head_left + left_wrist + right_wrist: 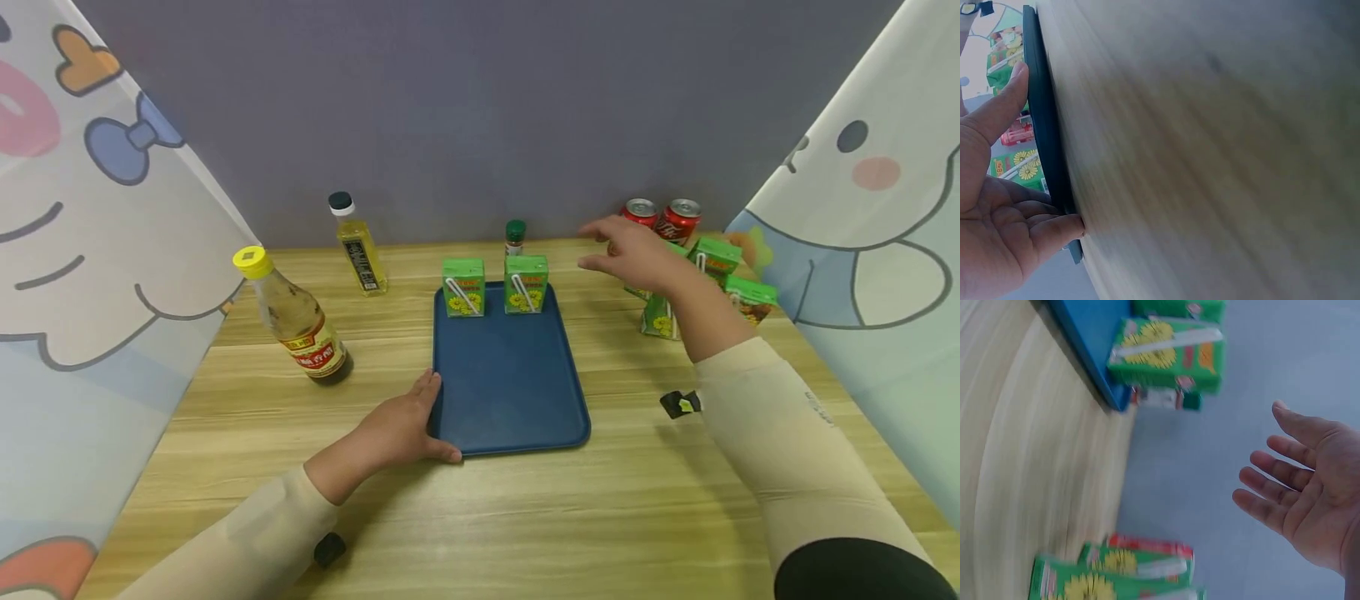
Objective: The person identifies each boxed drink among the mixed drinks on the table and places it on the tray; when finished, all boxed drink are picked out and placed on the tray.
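Observation:
A dark blue tray (510,375) lies on the wooden table, with two green drink cartons (463,287) (526,285) standing at its far end, straws on their fronts. At the tray's near left corner my left hand (401,425) rests against the rim, thumb on the near edge and fingers along the left side. The left wrist view shows the thumb and fingers touching the tray's outer wall (1047,119). My right hand (633,250) hovers in the air right of the tray, holding nothing, its fingers apart in the right wrist view. Below it stand more green cartons (660,317), partly hidden by the arm.
Two red cans (680,220) (640,212) stand at the back right. Behind the tray is a small green-capped bottle (514,237). To the left stand a yellow-capped sauce bottle (300,325) and an oil bottle (362,254). A grey wall (480,117) closes the back.

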The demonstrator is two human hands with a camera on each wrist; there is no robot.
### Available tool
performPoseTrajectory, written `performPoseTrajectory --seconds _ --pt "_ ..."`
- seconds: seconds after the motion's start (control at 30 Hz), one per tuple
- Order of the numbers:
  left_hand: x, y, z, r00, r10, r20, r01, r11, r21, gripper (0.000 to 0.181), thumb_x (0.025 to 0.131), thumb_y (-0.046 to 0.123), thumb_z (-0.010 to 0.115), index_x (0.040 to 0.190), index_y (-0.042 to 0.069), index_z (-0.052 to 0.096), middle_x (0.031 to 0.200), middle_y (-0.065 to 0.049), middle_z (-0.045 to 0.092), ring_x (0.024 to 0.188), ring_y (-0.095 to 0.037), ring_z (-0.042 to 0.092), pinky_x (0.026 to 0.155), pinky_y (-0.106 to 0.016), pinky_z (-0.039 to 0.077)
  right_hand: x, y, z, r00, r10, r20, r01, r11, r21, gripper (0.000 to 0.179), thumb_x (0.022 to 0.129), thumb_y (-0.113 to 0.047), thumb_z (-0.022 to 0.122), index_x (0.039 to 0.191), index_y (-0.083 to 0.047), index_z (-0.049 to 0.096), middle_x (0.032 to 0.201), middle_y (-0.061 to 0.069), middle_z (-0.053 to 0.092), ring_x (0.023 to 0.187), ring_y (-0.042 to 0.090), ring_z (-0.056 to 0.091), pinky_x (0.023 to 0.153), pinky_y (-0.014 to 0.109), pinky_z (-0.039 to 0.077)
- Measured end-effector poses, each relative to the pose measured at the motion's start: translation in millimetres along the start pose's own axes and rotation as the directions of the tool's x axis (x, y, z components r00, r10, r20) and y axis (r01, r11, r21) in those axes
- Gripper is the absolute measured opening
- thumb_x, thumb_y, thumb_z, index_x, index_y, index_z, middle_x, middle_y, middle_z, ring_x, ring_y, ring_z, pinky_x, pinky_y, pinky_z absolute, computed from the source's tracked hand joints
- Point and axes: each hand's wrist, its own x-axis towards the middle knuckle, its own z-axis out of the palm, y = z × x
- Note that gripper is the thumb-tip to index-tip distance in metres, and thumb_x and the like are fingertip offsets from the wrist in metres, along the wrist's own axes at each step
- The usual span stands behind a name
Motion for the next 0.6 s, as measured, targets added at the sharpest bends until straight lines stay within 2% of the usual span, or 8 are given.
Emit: performPoseTrajectory --seconds 0.13,0.27,0.43,0.6 --pt "-0.7 0.1 -0.1 1.0 -0.001 0.002 0.001 1.0 0.001 0.124 0.069 0.06 0.081 0.156 0.0 0.017 0.163 -0.019 0.013 0.142 -0.038 0.034 0.111 -0.049 0.036 -25.1 18.4 -10.4 0.999 0.032 -0.04 -0.032 0.999 0.009 0.062 0.096 -0.044 0.06 0.145 -0.009 0.046 0.146 0.017 0.045 0.132 0.039 0.043 0.105 0.06 0.034" --pt "-0.6 0.0 -0.3 1.0 -0.007 0.001 0.007 1.0 -0.004 0.124 0.069 0.06 0.082 0.156 -0.001 0.017 0.163 -0.019 0.013 0.142 -0.038 0.034 0.111 -0.049 0.036 -44.6 39.1 -16.7 0.997 0.059 -0.042 -0.059 0.998 -0.016 0.063 0.097 -0.042 0.06 0.145 -0.005 0.044 0.147 0.022 0.043 0.134 0.044 0.039 0.105 0.062 0.032" --pt "0.6 0.3 1.1 1.0 0.002 0.003 -0.002 1.0 -0.004 0.124 0.069 0.06 0.081 0.156 -0.001 0.017 0.163 -0.019 0.012 0.142 -0.038 0.034 0.111 -0.049 0.036 -64.9 62.5 -20.1 0.993 0.119 0.018 -0.117 0.988 -0.105 0.064 0.096 -0.039 0.063 0.143 0.001 0.045 0.147 0.03 0.039 0.134 0.05 0.035 0.105 0.065 0.03" --pt "0.7 1.2 0.4 1.0 0.001 0.0 -0.001 1.0 -0.003 0.124 0.069 0.06 0.081 0.156 0.0 0.017 0.163 -0.018 0.012 0.143 -0.038 0.034 0.111 -0.049 0.036 -70.2 82.5 -15.5 0.984 0.148 0.095 -0.125 0.97 -0.208 0.061 0.094 -0.034 0.066 0.139 0.003 0.049 0.14 0.033 0.046 0.126 0.053 0.043 0.099 0.066 0.036"
